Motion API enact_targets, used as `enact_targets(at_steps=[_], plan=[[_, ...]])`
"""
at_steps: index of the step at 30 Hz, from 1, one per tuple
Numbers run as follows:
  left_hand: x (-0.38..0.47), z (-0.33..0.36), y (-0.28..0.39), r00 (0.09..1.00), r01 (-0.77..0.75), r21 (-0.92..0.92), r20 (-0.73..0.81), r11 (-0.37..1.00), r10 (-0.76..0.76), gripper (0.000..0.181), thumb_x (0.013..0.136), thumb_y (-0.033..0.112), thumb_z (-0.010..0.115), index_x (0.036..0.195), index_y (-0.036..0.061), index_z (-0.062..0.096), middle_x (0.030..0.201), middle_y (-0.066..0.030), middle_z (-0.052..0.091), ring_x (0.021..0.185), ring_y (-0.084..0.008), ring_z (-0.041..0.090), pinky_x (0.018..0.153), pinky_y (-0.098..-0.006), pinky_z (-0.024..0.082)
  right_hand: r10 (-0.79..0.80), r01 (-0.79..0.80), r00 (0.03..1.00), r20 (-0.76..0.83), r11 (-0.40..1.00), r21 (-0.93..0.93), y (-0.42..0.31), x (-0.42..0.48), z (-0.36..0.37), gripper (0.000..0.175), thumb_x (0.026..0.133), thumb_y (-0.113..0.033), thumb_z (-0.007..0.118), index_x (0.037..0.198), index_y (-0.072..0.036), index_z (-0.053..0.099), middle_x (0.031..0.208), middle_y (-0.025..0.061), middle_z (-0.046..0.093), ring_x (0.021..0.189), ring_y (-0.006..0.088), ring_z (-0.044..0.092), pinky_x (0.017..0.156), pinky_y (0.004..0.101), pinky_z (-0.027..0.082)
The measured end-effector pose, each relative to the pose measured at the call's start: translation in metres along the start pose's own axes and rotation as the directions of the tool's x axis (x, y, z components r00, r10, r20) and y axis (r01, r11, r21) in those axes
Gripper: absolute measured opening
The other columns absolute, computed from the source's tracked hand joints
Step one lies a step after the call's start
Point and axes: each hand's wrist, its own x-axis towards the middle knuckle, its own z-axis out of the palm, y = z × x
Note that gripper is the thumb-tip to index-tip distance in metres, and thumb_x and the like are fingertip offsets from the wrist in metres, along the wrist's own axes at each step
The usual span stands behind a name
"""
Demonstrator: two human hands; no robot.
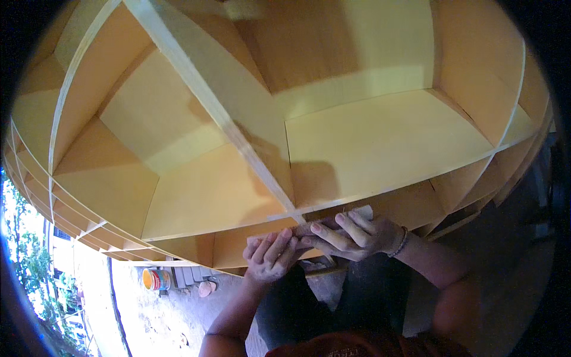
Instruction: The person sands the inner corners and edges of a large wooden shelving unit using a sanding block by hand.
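Observation:
A large wooden shelf unit (392,138) of crossed panels, with pale front edges, fills the view before me. Below the joint of a slanting panel edge (223,116) and a lower shelf edge, my left hand (272,256) and my right hand (357,236) are side by side. Between them they grip a thin, pale strip (363,213), possibly sandpaper, its ends showing beyond the fingers. The strip lies at the shelf's edge; whether it touches the wood is hard to tell. Pale dust coats the fingers. A bracelet circles my right wrist.
On the floor at lower left stands an orange bucket (156,279), beside grey slats (192,276) and a pinkish object (206,288). Bright daylight and trees show at the far left. My legs are below the shelf unit, whose curved lower part spreads to both sides.

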Motion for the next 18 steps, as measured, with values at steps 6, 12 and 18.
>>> enact_targets(at_steps=[6, 12, 18], plan=[[0.014, -0.004, -0.013, 1.000, 0.010, 0.088, 0.001, 0.996, -0.011, 0.068, 0.079, 0.039, 0.094, 0.131, 0.0167, 0.055, 0.139, -0.0057, 0.056, 0.126, -0.0278, 0.047, 0.102, -0.0499, 0.041, 0.064, -0.062, 0.997, 0.033, 0.995, -0.073, 0.005, 0.018, 0.001, 0.041, 0.111, -0.045, 0.044, 0.146, -0.039, 0.064, 0.153, -0.0083, 0.054, 0.133, 0.0234, 0.045, 0.112, 0.0374, 0.045], [-0.001, -0.005, -0.010, 0.998, 0.029, 0.118, 0.050, 0.993, -0.035, 0.074, 0.082, 0.042, 0.092, 0.139, 0.0195, 0.051, 0.145, -0.0048, 0.053, 0.131, -0.0277, 0.045, 0.114, -0.0497, 0.032, 0.067, -0.068, 0.998, -0.014, 0.997, -0.043, 0.005, 0.023, 0.003, 0.044, 0.109, -0.052, 0.047, 0.147, -0.038, 0.063, 0.153, -0.0071, 0.055, 0.135, 0.0265, 0.046, 0.118, 0.0434, 0.040], [-0.011, 0.010, -0.024, 0.982, 0.122, 0.074, -0.154, 0.990, -0.110, 0.053, 0.081, 0.050, 0.089, 0.126, 0.0297, 0.068, 0.145, 0.0057, 0.062, 0.139, -0.0223, 0.045, 0.122, -0.0453, 0.028, -0.047, 0.052, 0.998, 0.044, 0.992, -0.111, 0.003, 0.035, 0.000, 0.043, 0.106, -0.054, 0.052, 0.144, -0.038, 0.066, 0.151, -0.0061, 0.058, 0.136, 0.0277, 0.046, 0.119, 0.0449, 0.039]])
